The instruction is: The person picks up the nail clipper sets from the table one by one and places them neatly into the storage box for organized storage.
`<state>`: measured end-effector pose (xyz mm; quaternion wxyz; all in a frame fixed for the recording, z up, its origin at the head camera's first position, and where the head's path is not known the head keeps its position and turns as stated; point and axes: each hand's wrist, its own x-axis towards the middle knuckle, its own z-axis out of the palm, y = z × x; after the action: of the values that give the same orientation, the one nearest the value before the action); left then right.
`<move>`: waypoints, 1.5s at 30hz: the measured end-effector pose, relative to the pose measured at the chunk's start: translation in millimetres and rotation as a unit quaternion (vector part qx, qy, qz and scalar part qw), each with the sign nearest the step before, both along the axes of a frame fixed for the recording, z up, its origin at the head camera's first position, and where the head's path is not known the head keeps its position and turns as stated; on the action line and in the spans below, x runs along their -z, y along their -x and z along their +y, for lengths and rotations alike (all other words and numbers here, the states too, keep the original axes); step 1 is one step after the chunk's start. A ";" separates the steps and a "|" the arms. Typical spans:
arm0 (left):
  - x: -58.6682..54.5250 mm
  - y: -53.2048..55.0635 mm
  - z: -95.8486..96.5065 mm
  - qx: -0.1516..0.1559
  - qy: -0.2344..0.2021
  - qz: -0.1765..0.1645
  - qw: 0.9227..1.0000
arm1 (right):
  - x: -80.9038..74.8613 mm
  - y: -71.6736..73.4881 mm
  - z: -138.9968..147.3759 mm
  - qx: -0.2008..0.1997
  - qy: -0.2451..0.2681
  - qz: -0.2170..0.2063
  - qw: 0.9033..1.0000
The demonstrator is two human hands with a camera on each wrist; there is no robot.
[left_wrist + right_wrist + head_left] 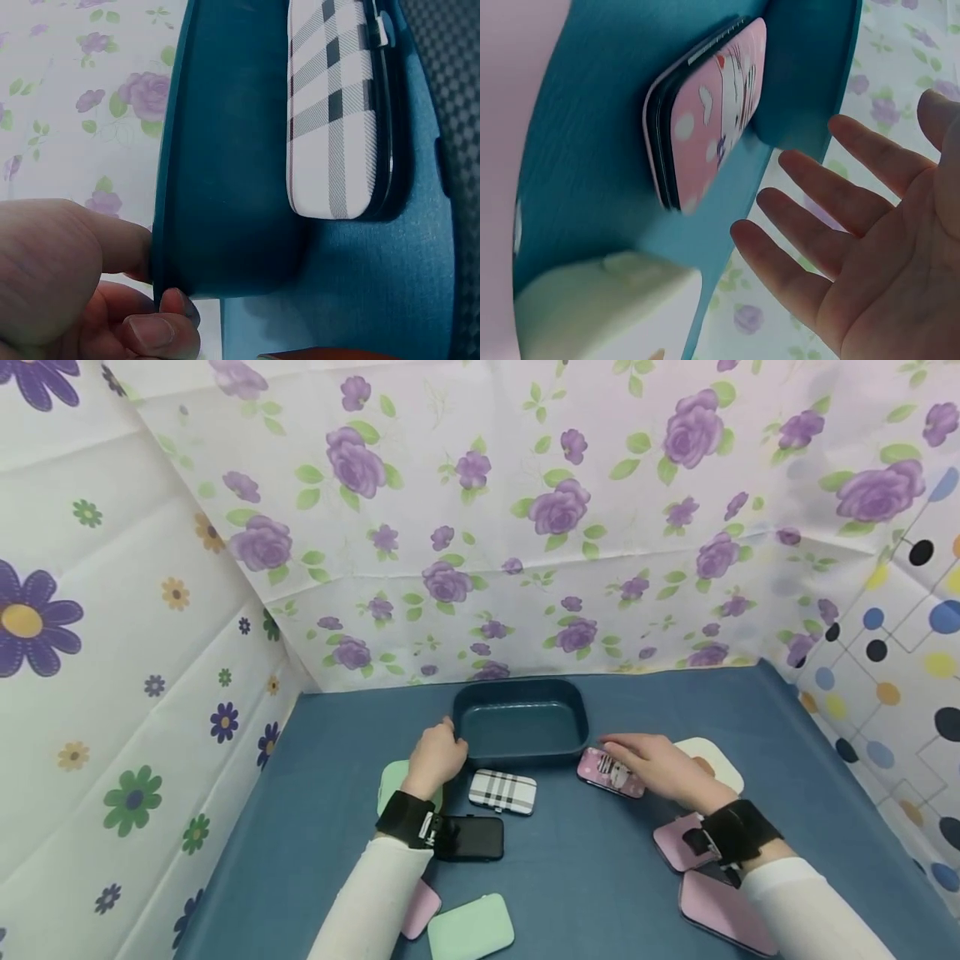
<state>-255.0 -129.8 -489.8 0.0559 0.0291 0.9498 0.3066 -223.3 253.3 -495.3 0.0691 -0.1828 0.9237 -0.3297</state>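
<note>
A dark teal rectangular tray sits at the back of the table. My left hand pinches its left rim; thumb and fingers close on the edge in the left wrist view. Just in front of the tray lies a black-and-white plaid case with a metal clasp. By the tray's front right corner is a pink case with white dots and a cartoon picture. My right hand hovers beside that case, its fingers spread and holding nothing in the right wrist view.
Left of centre lie a light green case, a black case, a pink case and a mint green case. Under the right arm are two more pink cases, one small, one larger, and a cream case. Floral sheets surround the table.
</note>
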 end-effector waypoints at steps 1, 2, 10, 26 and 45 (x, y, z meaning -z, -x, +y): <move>0.0 0.3 0.1 -0.001 0.001 0.000 1.000 | -1.1 -0.7 3.4 0.003 0.000 -0.002 1.000; -0.3 0.7 0.1 -0.002 0.001 0.002 1.000 | -2.1 -1.5 7.2 0.005 -0.002 -0.002 1.000; 5.0 3.6 5.9 -0.020 -0.001 0.021 1.000 | -2.5 -4.5 50.9 0.032 -0.027 0.031 0.999; 8.8 0.1 10.3 -0.020 0.016 0.035 0.999 | 16.4 -8.1 117.4 0.153 -0.136 -0.141 0.969; 6.7 -1.6 6.8 -0.027 0.040 0.046 0.998 | 24.9 13.2 137.3 0.156 -0.087 -0.208 0.962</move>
<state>-253.5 -123.0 -496.5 0.0049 0.0148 0.9632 0.2682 -236.5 390.6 -520.2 0.2228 0.0422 0.9312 -0.2855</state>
